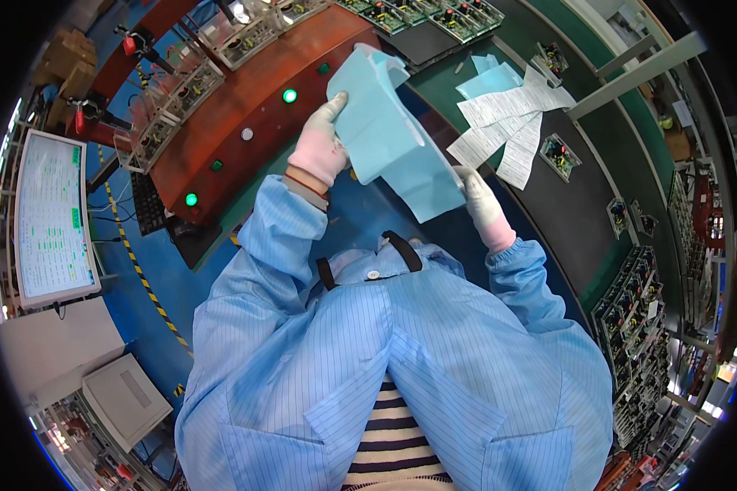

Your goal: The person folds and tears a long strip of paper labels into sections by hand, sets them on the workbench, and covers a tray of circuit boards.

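Note:
A creased light blue sheet [389, 135] is stretched between my hands in front of me, with fold lines and an uneven outline. My left hand [323, 141], in a white and pink glove, pinches its left edge. The gloved right hand [485, 211] is closed on the sheet's lower right corner, with some of the fingers hidden. Beyond the sheet, several printed white paper strips [508, 123] overlap on the bench, and more light blue pieces [490, 79] lie behind them.
On the left stands a reddish-brown test fixture [246, 135] with lit green buttons and clear holders. A monitor [53, 217] is at the far left. Circuit boards [558, 155] lie on the dark bench mat [561, 217], and racks of boards [635, 327] stand at the right.

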Tool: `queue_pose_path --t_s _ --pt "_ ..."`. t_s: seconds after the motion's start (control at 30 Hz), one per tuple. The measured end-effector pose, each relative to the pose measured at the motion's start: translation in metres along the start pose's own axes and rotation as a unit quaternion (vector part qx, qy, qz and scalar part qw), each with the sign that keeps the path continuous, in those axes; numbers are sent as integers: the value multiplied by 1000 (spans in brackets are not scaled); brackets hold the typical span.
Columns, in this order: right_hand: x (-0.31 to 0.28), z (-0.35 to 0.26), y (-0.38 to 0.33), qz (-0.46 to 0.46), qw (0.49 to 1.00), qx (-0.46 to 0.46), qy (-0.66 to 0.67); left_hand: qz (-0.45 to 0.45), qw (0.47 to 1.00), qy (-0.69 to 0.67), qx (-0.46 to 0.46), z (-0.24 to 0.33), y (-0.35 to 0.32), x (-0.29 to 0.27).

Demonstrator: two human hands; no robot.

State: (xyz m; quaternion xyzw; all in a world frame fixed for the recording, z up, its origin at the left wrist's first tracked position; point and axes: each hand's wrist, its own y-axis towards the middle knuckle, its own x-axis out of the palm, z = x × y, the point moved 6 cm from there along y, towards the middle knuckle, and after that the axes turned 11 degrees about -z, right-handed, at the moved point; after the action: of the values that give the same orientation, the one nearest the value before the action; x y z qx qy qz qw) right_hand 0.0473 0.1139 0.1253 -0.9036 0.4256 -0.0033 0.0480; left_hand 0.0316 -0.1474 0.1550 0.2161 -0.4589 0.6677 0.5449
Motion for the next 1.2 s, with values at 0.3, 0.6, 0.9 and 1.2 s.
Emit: queue_pose_path --t_s 0.3,0.6,0.9,1.2 --pt "4 6 -25 120 978 -7 168 -53 992 -101 52 -27 -1 -51" --pt "23 -21 -14 162 932 -44 320 -73 978 -193 24 -70 -18 -70" --pt "-9 -86 -13 237 946 -141 -173 -172 960 -215 -51 -88 -33 -95" --pt "4 -222 33 -43 864 -185 -466 -27 807 543 232 -12 -58 -80"
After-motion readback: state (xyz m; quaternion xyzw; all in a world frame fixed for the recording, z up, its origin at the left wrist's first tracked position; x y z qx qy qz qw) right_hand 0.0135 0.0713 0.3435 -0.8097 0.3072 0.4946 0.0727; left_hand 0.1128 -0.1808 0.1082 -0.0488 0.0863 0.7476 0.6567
